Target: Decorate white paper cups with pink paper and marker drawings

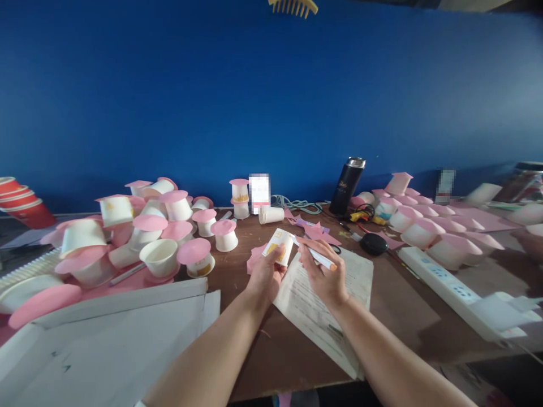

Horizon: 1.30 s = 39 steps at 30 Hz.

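Observation:
In the middle of the view, my left hand (267, 280) is closed around a small white paper cup (279, 243) lying tilted, with yellow drawing on its side. My right hand (324, 274) grips a white marker (319, 258) with an orange end, its tip close to the cup's right edge. A printed paper sheet (314, 311) lies on the brown table (254, 367) beneath my hands. Pink paper scraps (255, 260) are just left of the cup and behind the marker.
Many white cups with pink paper tops (197, 254) crowd the left; more (424, 229) stand at the right. A dark bottle (347, 186) leans at the back. A power strip (449, 288), black mouse-like object (373, 243) and white box (110, 339) flank the hands.

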### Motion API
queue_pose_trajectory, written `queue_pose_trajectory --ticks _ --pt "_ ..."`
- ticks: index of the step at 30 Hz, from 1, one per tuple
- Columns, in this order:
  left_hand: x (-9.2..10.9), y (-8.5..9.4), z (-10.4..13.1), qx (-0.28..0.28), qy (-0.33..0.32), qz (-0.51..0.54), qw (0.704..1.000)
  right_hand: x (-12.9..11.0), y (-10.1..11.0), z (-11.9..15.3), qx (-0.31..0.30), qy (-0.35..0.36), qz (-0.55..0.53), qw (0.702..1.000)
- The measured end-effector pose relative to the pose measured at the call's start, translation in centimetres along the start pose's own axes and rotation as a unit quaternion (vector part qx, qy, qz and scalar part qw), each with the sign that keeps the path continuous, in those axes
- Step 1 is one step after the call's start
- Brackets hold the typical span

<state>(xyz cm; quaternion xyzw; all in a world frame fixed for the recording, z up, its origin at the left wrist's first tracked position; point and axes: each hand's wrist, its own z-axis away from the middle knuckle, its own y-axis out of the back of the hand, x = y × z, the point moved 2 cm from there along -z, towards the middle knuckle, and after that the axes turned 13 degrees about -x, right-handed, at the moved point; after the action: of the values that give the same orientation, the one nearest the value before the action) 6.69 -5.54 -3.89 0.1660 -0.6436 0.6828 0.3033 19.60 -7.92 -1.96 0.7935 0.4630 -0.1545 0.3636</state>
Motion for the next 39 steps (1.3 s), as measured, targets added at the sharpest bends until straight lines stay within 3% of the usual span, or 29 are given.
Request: queue_pose_trajectory --ticks 13,39 --pt "0.12 -0.16 -0.05 -0.010 -0.007 0.017 1.000 -0.23 0.08 -0.25 0.022 0.037 0.031 0.999" --pt "0.15 -0.38 -0.06 -0.005 0.001 0.052 0.999 -0.62 -0.01 -0.10 -0.009 0.044 0.041 0.998"
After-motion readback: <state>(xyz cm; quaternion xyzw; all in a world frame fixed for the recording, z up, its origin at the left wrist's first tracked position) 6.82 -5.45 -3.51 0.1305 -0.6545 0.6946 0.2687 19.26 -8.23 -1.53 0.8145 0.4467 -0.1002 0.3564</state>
